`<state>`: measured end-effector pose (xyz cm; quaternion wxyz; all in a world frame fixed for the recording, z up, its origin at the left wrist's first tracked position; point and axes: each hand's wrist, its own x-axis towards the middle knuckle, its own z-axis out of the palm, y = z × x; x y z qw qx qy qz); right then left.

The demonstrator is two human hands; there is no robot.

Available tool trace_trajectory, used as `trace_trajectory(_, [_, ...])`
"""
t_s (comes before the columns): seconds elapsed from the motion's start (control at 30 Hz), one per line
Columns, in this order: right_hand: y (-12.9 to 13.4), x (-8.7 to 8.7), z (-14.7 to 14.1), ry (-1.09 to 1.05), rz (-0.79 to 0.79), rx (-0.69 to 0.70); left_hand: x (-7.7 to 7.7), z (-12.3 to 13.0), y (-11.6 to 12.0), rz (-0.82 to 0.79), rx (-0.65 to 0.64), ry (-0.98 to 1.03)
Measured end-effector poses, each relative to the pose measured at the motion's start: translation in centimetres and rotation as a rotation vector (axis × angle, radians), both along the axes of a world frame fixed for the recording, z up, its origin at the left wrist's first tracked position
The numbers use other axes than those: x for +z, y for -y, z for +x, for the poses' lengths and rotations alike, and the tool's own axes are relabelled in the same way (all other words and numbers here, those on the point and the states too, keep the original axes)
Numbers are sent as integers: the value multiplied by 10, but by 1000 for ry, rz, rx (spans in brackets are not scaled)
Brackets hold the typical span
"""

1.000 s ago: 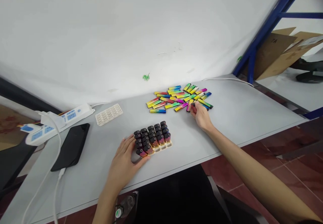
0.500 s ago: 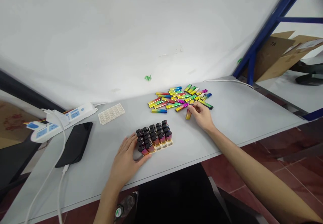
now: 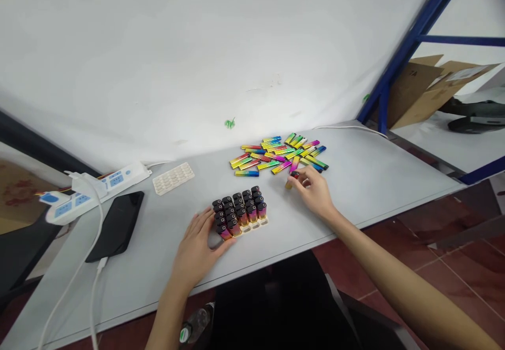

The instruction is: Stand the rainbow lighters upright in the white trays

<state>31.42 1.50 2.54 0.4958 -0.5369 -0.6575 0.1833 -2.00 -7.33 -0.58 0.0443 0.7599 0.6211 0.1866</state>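
Note:
My left hand rests on the table with its fingers spread, touching the left side of a cream tray. Black-topped, pink-and-gold cylinders stand upright in that tray in rows, and a few slots along its front right edge hold nothing. To the right, my right hand pinches a small black-topped piece with a gold body just above the table. Beyond it lies a loose pile of shiny multicoloured sticks.
A second cream tray with bare slots lies left of centre. Further left are a black phone, a white power strip and white cables. Cardboard boxes stand behind the blue frame at right.
My right hand has drawn the held piece slightly nearer and left, away from the pile, and the piece now stands more upright. My left hand stays at the tray. The view has shifted slightly.

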Motion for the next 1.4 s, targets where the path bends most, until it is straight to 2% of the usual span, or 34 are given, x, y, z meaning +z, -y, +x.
trace_trajectory(0.17, [51,46,-26,8,137,194,-3,-1,-1,32,-19,10])
trace_trajectory(0.27, [70,61,-46,122,254,346,-4,0,-1,53,-32,6])
trace_trajectory(0.33, [76,59,-58,247,294,385,-4,0,-2,51,-40,0])
trace_trajectory(0.47, [77,39,-76,475,307,355,-1,2,-2,59,-70,8])
trace_trajectory(0.6, [77,28,-84,562,296,297,2,3,-1,69,-83,18])
trace_trajectory(0.73, [76,31,-86,610,289,285,2,3,-1,71,-75,24])
trace_trajectory(1.0, [78,40,-84,665,406,259,1,3,-1,78,-81,17])
trace_trajectory(1.4, [71,47,-78,719,351,274,0,2,-1,76,-66,25])
